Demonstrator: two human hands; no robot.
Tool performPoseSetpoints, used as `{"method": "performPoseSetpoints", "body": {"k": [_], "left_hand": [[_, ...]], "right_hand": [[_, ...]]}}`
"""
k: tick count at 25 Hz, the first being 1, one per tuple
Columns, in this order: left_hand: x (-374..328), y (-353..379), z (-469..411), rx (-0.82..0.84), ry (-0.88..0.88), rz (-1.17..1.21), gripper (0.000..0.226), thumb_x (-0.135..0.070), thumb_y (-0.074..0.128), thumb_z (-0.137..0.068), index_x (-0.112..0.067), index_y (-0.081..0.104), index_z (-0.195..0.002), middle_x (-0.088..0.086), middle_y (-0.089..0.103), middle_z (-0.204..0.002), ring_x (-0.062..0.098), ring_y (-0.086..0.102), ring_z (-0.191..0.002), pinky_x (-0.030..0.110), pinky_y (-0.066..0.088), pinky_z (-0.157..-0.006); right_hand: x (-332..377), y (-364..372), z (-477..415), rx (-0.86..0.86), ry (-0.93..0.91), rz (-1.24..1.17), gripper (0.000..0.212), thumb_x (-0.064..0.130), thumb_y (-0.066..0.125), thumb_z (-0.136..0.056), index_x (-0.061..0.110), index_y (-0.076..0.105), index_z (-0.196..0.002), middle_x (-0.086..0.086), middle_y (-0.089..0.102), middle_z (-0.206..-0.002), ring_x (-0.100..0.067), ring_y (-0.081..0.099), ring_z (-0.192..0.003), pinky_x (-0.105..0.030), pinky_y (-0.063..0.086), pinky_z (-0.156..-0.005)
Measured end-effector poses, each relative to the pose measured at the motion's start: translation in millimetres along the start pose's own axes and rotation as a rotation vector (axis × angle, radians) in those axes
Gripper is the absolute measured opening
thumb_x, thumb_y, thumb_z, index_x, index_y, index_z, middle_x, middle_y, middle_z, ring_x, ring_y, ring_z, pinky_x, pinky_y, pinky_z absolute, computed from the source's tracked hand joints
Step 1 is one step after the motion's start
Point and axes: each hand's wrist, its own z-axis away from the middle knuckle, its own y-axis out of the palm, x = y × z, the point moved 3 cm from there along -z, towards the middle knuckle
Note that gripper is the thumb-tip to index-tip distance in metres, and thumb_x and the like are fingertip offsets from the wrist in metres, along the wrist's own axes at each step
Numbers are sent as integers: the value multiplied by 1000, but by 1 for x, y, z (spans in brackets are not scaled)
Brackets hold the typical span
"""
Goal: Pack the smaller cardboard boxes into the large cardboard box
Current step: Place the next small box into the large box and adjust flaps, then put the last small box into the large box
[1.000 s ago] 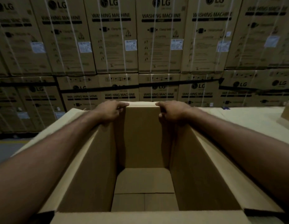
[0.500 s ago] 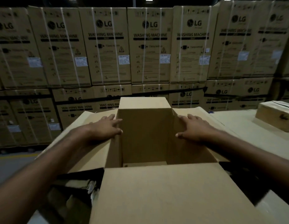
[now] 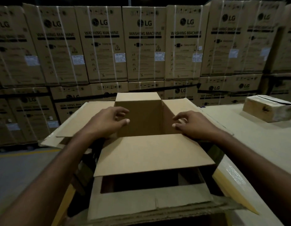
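Cardboard, plain brown: large open-topped box [image 3: 139,118] stands centre, all four flaps folded outward. Left hand [image 3: 107,122] and right hand [image 3: 194,123] hover over its side rims, fingers loosely curled, holding nothing. Small taped cardboard box [image 3: 268,107] rests on the counter [image 3: 255,137], well apart to the right.

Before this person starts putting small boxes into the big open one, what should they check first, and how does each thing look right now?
1. Large box open on top: ok, all four flaps folded outward.
2. Inside of it free: cannot tell, the near flap hides the bottom.
3. Left hand free: ok, open and holding nothing.
4. Right hand free: ok, open and holding nothing.
5. A small box within view: ok, one sits on the surface to the right.
6. That small box closed: cannot tell, its top looks partly lifted.
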Motion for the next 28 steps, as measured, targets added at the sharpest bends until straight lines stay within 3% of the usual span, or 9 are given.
{"method": "performPoseSetpoints", "body": {"k": [3,5,7,11,15,18,21,25,28], "left_hand": [[-71,24,63,-98,133,196,32,-42,66,-96,-40,64,-127,-21,67,-118,-7,60,-108,28,54,-94],[-117,54,100,-222,200,221,31,-45,66,-95,-42,65,-126,-25,68,-118,-12,60,-109,22,52,-92],[-158,99,131,-329,235,263,29,-42,65,-96,-42,66,-125,-27,67,-120,-13,59,-112,19,52,-93],[-231,211,184,-360,209,312,31,-41,62,-98,-41,63,-129,-28,60,-127,-8,53,-123,34,55,-94],[-283,310,207,-199,157,260,46,-49,60,-98,-47,48,-143,-44,39,-134,-26,27,-130,19,32,-105],[-309,363,208,-140,141,182,66,-55,56,-98,-40,31,-157,-34,22,-156,-9,9,-150,25,18,-116],[-332,408,194,-76,138,69,75,-59,52,-99,-36,17,-162,-21,13,-168,1,-3,-155,37,15,-123],[-356,462,155,-92,186,-70,77,-52,54,-101,-32,13,-163,-15,4,-170,10,-8,-156,35,2,-124],[-373,497,115,-154,186,-135,78,-40,60,-99,-27,16,-163,-7,4,-171,19,-4,-158,35,-2,-125]], "right_hand": [[-19,-27,62,-81,-64,-191,33,37,74,-93,33,72,-125,4,70,-128,-8,64,-115,-30,51,-92],[-43,-42,109,-174,-116,-280,27,34,75,-93,37,73,-120,15,71,-119,6,63,-105,-22,53,-90],[-80,-54,154,-257,-160,-290,25,35,74,-93,39,73,-117,24,68,-118,9,59,-106,-14,45,-88],[-181,-75,227,-296,-103,-237,25,35,72,-94,34,73,-119,21,69,-121,-3,61,-115,-28,47,-96],[-269,-90,275,-255,-44,-151,30,32,72,-94,32,70,-123,16,68,-123,-8,58,-119,-32,48,-99],[-325,-97,293,-190,4,-97,37,33,71,-95,33,65,-131,16,64,-130,-8,52,-124,-26,42,-97],[-376,-101,297,-179,57,-88,43,32,72,-94,32,62,-136,13,62,-134,-7,47,-126,-26,39,-97],[-439,-103,275,-173,74,-42,52,33,70,-95,32,54,-144,10,58,-140,-8,43,-131,-29,39,-101],[-480,-110,240,-219,-12,62,59,33,69,-96,25,48,-150,3,51,-148,-17,41,-138,-42,43,-109]]}}
